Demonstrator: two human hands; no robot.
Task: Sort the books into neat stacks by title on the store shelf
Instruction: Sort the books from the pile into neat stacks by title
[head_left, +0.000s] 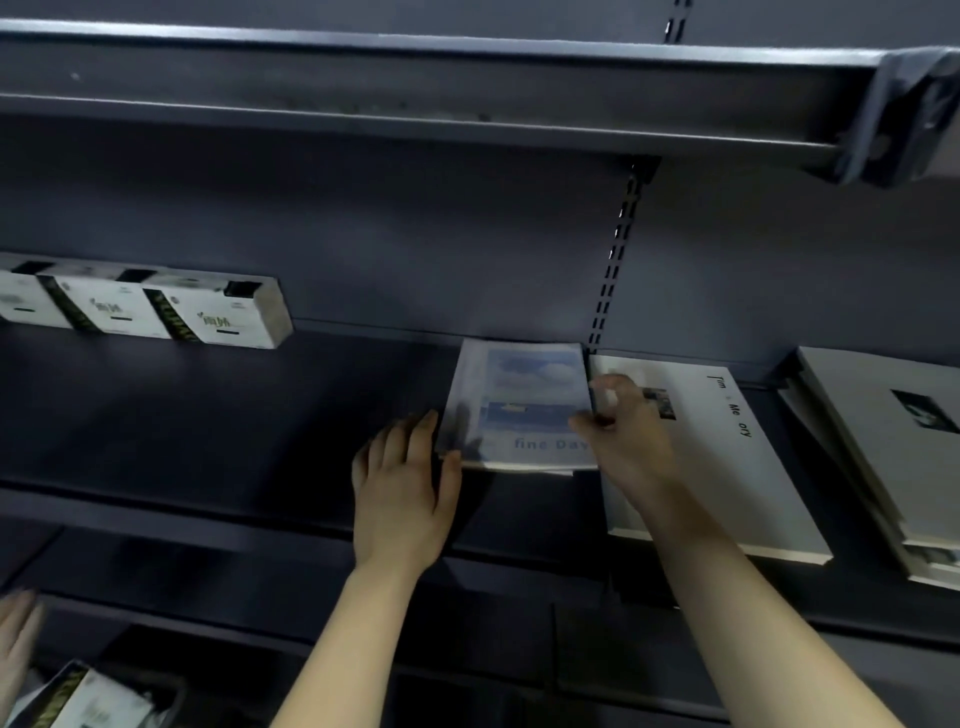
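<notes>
- left hand (402, 488): fingers straight, together, bracing fine Day stack (519, 405) at 8 o'clock, as edge stop.
- right hand (623, 431) pinches its 3 o'clock edge, probably squaring copies.

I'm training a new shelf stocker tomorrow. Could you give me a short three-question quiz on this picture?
1. True or false: the right hand touches no book.
2. What lies directly to the right of the blue book? A) a white book B) a red box C) a bottle
3. Fill in: the straight fingers of the left hand press against the blue book's ____ edge.

Key: 1 false, it grips the blue book's right edge; 2 A; 3 left.
</notes>
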